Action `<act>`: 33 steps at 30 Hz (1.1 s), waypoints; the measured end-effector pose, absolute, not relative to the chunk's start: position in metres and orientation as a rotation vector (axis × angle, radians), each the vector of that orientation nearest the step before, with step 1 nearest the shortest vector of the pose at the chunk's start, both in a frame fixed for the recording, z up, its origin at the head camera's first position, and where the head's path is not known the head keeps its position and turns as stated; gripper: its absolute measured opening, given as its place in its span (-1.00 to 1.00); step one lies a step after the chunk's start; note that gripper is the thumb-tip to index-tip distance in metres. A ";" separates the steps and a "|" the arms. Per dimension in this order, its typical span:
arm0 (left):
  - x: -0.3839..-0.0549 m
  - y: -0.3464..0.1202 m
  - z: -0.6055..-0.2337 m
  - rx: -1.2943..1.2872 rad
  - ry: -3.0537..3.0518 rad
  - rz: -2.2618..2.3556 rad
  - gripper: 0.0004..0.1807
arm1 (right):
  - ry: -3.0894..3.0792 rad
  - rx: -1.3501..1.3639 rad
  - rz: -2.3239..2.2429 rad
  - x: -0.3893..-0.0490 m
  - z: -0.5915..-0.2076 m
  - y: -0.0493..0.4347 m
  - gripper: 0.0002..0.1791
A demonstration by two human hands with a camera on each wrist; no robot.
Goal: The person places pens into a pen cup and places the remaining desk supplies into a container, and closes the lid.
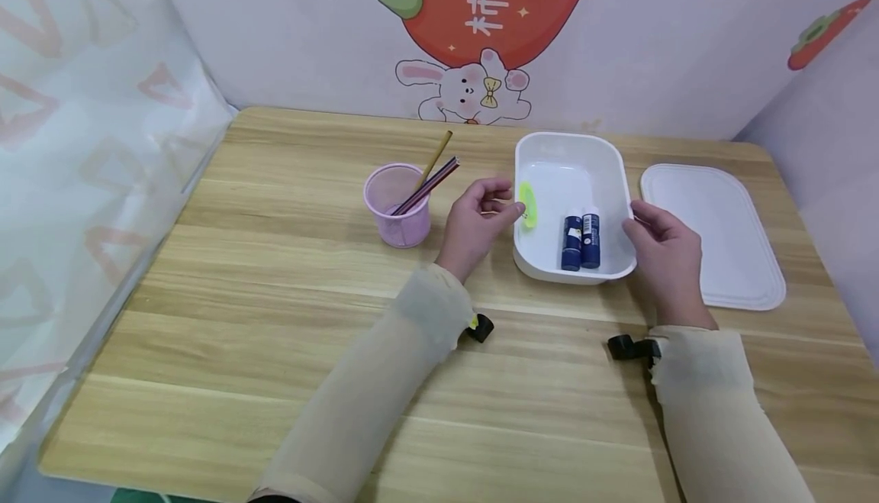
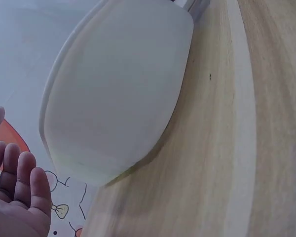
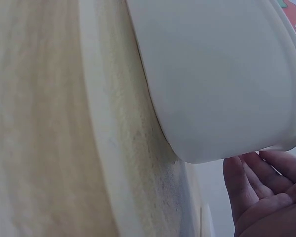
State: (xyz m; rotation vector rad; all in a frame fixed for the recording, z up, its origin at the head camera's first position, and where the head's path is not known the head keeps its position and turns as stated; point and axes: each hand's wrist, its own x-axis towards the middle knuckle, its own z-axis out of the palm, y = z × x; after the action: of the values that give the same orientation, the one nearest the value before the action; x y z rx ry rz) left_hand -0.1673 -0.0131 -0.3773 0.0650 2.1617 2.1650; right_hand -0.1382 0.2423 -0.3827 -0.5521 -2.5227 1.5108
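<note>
A white rectangular plastic box (image 1: 573, 153) stands uncovered on the table. Two blue glue sticks (image 1: 581, 242) lie side by side in it, with a neon yellow-green oval item (image 1: 527, 205) against its left wall; its kind I cannot tell. My left hand (image 1: 477, 220) is at the box's left side, thumb near the rim, fingers loosely bent. In the left wrist view those fingers (image 2: 32, 180) are apart from the box wall. The right hand (image 1: 669, 259) pinches the right rim, thumb at the edge and fingers (image 3: 259, 175) against the outside.
Left of the box stands a pink mesh pencil cup (image 1: 404, 230) with several pencils (image 1: 429, 186) leaning in it. A white lid (image 1: 728, 236) lies flat to the right. Behind the wooden table (image 1: 275, 297) rises a wall (image 1: 330, 45) with a cartoon print.
</note>
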 end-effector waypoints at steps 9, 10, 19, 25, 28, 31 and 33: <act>-0.151 -0.010 -0.366 0.138 2.158 2.168 -0.57 | -2.489 -0.533 1.527 -0.137 -0.383 0.241 -0.58; -0.148 -0.010 -0.362 0.150 2.145 2.177 -0.58 | -2.488 -0.532 1.531 -0.136 -0.383 0.241 -0.58; -0.126 -0.009 -0.340 0.262 2.132 2.171 -0.57 | -2.500 -0.509 1.597 -0.134 -0.379 0.241 -0.60; -0.125 0.001 -0.352 0.319 2.123 2.172 -0.56 | -2.473 -0.462 1.625 -0.131 -0.373 0.247 -0.58; -0.126 0.005 -0.358 0.361 2.127 2.165 -0.55 | -2.471 -0.450 1.623 -0.128 -0.370 0.252 -0.59; -0.125 0.007 -0.361 0.396 2.145 2.163 -0.57 | -2.489 -0.405 1.569 -0.124 -0.367 0.257 -0.59; -0.123 0.008 -0.362 0.426 2.158 2.156 -0.58 | -2.505 -0.374 1.523 -0.120 -0.365 0.261 -0.59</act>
State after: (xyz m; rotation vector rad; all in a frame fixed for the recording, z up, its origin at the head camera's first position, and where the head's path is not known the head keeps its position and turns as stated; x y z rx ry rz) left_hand -0.1231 0.0083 -0.3622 0.4265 2.1579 2.1561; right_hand -0.1202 0.2611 -0.3651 -0.3743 -2.5049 1.5226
